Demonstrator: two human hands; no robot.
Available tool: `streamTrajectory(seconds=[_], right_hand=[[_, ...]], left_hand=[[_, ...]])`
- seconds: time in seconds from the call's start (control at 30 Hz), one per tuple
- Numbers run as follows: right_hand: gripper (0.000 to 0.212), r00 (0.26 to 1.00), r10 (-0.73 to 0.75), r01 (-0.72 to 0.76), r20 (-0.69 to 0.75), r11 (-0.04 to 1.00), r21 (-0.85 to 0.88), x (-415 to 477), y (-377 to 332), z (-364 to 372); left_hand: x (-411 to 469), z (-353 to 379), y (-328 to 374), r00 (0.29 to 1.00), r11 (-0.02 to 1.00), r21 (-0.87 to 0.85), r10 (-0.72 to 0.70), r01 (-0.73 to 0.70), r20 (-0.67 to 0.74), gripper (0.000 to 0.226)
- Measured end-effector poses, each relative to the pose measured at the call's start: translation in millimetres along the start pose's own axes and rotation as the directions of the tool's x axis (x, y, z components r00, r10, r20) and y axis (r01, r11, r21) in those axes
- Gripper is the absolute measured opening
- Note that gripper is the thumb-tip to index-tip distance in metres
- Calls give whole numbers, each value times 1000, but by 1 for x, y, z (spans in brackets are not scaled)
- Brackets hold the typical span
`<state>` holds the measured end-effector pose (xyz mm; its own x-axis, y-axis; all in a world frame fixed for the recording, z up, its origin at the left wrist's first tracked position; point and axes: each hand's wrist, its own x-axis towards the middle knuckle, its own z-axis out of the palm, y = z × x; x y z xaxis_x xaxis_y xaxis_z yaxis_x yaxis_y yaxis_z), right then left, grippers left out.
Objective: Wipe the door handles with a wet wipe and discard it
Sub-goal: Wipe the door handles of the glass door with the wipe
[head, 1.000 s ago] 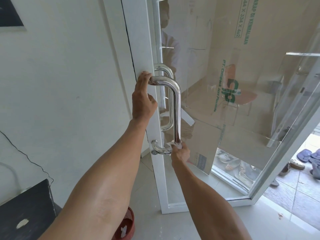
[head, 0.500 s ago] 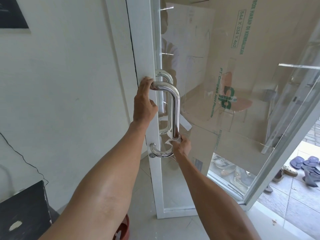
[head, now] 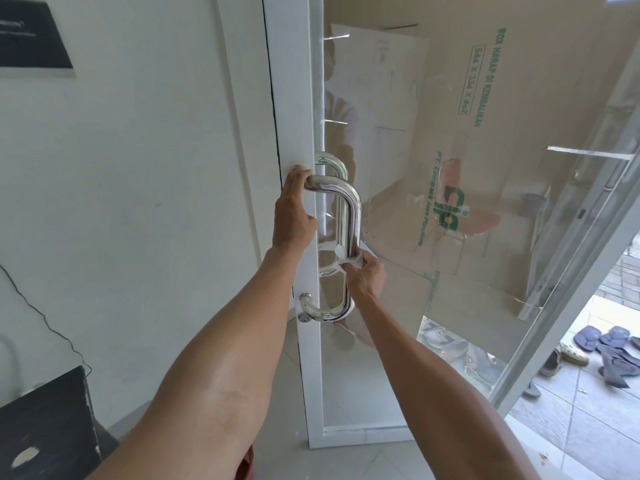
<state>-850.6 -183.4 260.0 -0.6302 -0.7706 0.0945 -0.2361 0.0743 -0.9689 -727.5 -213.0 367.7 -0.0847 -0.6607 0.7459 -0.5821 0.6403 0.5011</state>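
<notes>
Two chrome door handles show on the white-framed glass door: the near handle on this side and a second handle behind the glass, with one wet wipe in play. The left hand is curled closed around the near handle's top bend where it meets the frame. The right hand is closed around the upright bar roughly midway down, pressing the white wipe, bunched between its fingers, against the metal.
</notes>
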Motion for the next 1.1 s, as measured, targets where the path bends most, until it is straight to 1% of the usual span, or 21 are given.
streamTrajectory(seconds=[0.1,0.27,0.37,0.43,0.5,0.6,0.77,0.93,1.03,1.1], right_hand=[[24,999,-34,34,9,999,-5,0,-9,-4],[19,996,-90,90,-3,996,-25,2,-26,-10],[11,994,-110,110,-7,994,-14,3,-38,-14],[16,991,-134,134,-6,991,-8,5,-45,-16],[11,989,-146,146,-12,989,-6,6,-52,-18],[16,986,-166,167,-32,986,12,7,-63,-20],[24,980,-195,195,-28,981,-14,11,-79,-24],[23,974,-220,219,-47,975,-20,13,-94,-26],[23,965,-260,259,-37,965,-41,14,-99,-27],[27,952,-303,301,-32,952,-60,14,-103,-27]], left_hand=[[0,-2,1,1000,1000,8,12,-12,13,78],[-1,-6,2,1000,1000,6,7,-7,21,77],[-1,-8,4,1000,1000,3,3,-3,13,75],[-1,-8,5,1000,1000,-4,-3,3,12,75],[-1,-10,6,1000,1000,-8,-5,5,15,75],[-2,-12,7,1000,1000,-8,5,-5,28,73],[-2,-16,11,999,1000,-14,3,-3,32,72],[-3,-18,12,999,1000,-20,-7,8,41,72],[-4,-18,13,999,1000,-19,0,0,43,71],[-4,-19,13,999,1000,-23,5,-4,47,71]])
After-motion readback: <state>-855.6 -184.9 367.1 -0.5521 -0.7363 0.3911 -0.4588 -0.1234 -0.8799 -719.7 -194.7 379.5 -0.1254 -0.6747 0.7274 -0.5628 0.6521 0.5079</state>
